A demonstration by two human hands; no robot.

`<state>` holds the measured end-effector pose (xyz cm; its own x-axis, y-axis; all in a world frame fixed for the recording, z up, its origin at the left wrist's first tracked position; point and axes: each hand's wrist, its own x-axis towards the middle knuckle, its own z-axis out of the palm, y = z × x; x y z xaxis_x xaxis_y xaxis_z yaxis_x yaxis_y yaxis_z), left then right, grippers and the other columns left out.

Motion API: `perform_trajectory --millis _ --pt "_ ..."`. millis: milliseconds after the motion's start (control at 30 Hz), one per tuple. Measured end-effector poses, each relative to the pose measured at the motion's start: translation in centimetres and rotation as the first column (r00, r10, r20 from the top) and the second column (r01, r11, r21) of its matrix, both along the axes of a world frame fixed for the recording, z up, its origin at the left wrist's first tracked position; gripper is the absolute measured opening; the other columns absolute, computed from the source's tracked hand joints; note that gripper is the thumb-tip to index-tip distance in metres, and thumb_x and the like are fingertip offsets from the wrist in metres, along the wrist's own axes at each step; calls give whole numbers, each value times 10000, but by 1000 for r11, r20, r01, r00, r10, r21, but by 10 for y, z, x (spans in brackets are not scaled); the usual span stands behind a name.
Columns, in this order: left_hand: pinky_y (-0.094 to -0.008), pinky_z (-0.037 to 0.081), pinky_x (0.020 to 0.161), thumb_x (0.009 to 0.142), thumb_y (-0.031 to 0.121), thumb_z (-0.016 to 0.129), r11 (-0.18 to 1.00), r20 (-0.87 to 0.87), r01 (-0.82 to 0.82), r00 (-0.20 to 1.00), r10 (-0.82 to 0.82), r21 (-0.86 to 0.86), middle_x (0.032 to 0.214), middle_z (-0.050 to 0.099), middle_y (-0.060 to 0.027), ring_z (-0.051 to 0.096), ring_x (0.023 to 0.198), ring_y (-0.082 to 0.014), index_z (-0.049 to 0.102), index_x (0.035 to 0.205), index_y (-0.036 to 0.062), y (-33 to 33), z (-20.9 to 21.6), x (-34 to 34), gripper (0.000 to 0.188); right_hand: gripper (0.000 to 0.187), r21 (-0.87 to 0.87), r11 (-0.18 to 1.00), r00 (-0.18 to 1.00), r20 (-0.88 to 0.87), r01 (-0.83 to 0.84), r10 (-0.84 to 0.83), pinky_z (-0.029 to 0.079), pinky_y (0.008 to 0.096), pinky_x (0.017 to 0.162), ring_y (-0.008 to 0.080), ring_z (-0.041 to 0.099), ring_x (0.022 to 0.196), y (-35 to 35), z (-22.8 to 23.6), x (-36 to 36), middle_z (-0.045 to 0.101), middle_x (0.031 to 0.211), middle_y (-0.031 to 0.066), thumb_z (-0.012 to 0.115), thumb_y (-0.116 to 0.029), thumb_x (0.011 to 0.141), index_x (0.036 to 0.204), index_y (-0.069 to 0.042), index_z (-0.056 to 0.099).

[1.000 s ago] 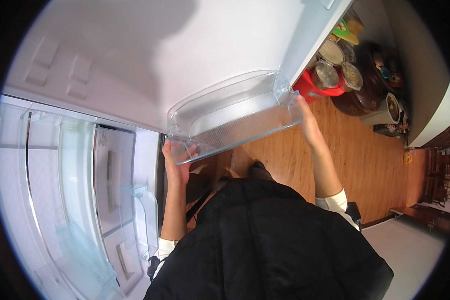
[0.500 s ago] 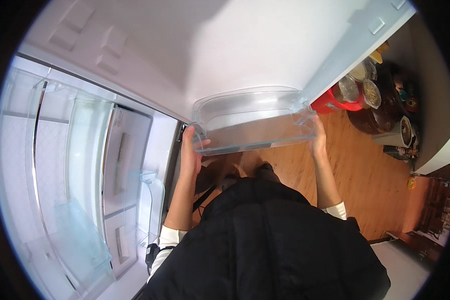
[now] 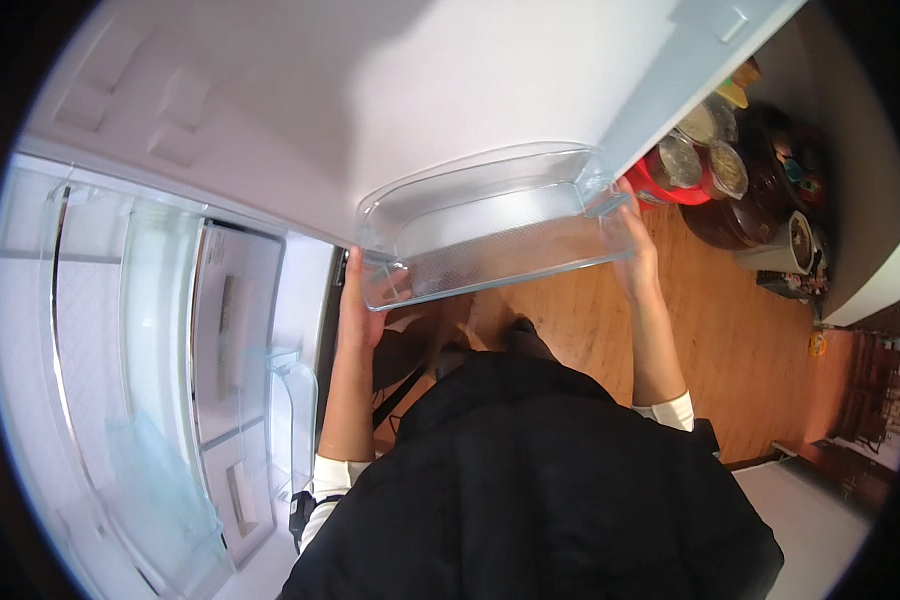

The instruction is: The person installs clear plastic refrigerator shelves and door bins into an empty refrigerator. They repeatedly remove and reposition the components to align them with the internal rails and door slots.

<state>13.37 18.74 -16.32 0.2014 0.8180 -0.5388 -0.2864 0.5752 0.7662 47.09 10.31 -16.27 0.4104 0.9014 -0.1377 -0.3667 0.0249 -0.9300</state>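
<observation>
A clear plastic refrigerator door bin (image 3: 490, 235) is held level between my two hands, close against the white inner face of the fridge door (image 3: 490, 70). My left hand (image 3: 362, 305) grips its left end, thumb on the outside and fingers showing through the clear plastic underneath. At the other end my right hand (image 3: 638, 245) is wrapped round the side wall, thumb near the upper corner. Nothing lies inside the bin. Its right end sits somewhat higher in the picture than its left. Whether it touches the door's mounts I cannot tell.
On the left stands the open fridge interior with glass shelves (image 3: 160, 480), drawers (image 3: 235, 330) and another clear bin (image 3: 295, 410). Right of the door are a red container (image 3: 660, 185), lidded jars, a large brown pot (image 3: 725, 222) and a pale bucket (image 3: 785, 245) on the wooden floor (image 3: 710, 350).
Both hands have shifted the bin slightly left and up in the picture, and its right end has risen, tilting it more. The view has also shifted a little. The grip is unchanged.
</observation>
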Motion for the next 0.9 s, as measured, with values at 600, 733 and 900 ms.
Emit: perform_trajectory --millis 600,733,900 --pt "-403 439 675 796 542 561 994 6 -109 994 109 -9 1135 497 -91 536 911 -279 451 1202 65 0 -10 10 636 833 -316 944 980 139 -93 143 406 388 875 247 394 1179 25 17 20 369 1286 146 609 -530 785 1356 -33 263" --pt "-398 416 741 771 571 587 990 -26 -132 991 131 -45 1184 477 -118 516 982 -267 373 1283 43 -3 -9 10 767 911 -342 935 975 155 -98 159 415 387 875 256 404 1178 26 17 20 368 1295 204 687 -469 731 1352 18 230" --pt "-370 401 750 759 555 616 994 -52 -112 992 112 6 1221 457 -91 511 978 -234 361 1322 53 3 -18 6 796 693 -263 959 892 451 109 23 468 328 806 221 558 993 38 3 16 568 1080 188 725 -349 748 1196 85 424"
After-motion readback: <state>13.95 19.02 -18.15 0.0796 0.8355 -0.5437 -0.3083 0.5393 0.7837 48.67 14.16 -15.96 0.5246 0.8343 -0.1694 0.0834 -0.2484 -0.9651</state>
